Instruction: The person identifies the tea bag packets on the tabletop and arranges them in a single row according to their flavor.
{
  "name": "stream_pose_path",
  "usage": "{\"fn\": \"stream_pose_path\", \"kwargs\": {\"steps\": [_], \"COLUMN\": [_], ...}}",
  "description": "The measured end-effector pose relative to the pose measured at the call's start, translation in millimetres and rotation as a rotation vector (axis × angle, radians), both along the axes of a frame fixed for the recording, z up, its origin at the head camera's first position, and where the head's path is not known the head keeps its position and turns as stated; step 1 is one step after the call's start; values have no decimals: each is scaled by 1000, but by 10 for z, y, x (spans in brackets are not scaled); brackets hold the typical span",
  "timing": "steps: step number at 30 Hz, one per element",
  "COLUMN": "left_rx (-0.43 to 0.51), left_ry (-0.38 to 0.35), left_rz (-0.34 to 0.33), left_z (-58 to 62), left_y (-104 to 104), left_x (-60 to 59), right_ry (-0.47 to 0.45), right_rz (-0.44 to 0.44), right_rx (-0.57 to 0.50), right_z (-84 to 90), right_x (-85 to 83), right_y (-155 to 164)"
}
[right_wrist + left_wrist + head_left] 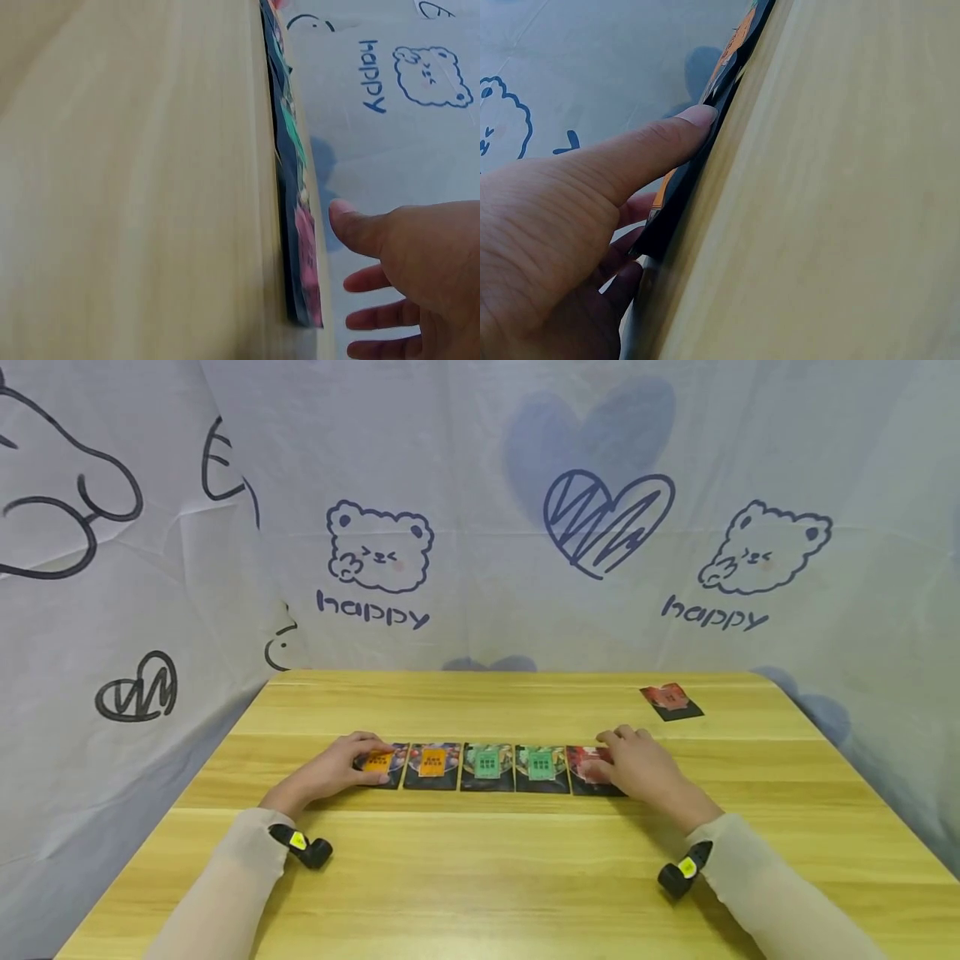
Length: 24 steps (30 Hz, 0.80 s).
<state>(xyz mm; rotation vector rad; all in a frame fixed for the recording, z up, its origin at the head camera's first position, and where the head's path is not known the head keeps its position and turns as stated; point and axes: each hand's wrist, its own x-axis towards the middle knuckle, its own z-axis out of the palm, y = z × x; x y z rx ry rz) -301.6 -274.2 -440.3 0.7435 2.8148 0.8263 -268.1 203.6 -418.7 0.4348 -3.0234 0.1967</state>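
Observation:
A row of flat, dark printed packets runs across the table. At its left end lies an orange-labelled packet (377, 763), and my left hand (341, 766) rests on it. In the left wrist view, the thumb (656, 146) is laid straight along that packet while the fingers are by its end. Beside it are a second orange-labelled packet (432, 765) and two green-labelled packets (487, 766). A red-labelled packet (587, 768) ends the row, partly covered by my right hand (641, 766) in the head view. The right fingers are spread, and the right wrist view shows the thumb beside the packet.
Another red-labelled packet (672, 702) lies askew near the back right of the wooden table (480, 868). White cloth (480, 468) with bear and heart drawings hangs behind and at the left. Each wrist wears a small black camera on a strap (302, 845).

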Motion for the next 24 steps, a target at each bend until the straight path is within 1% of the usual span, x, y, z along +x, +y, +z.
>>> {"fn": "stream_pose_path", "kwargs": {"steps": [8, 15, 21, 24], "left_rx": [-5, 9, 14, 15], "left_ry": [-3, 1, 7, 9], "left_rz": [8, 13, 2, 4], "left_z": [8, -4, -19, -20], "left_y": [11, 5, -8, -7], "left_x": [18, 8, 6, 5], "right_ry": [37, 41, 21, 37], "right_rz": [13, 32, 62, 65], "right_rx": [18, -5, 5, 13], "right_z": [-11, 11, 28, 25], "right_x": [-91, -159, -270, -347], "right_y": [178, 343, 509, 606]}}
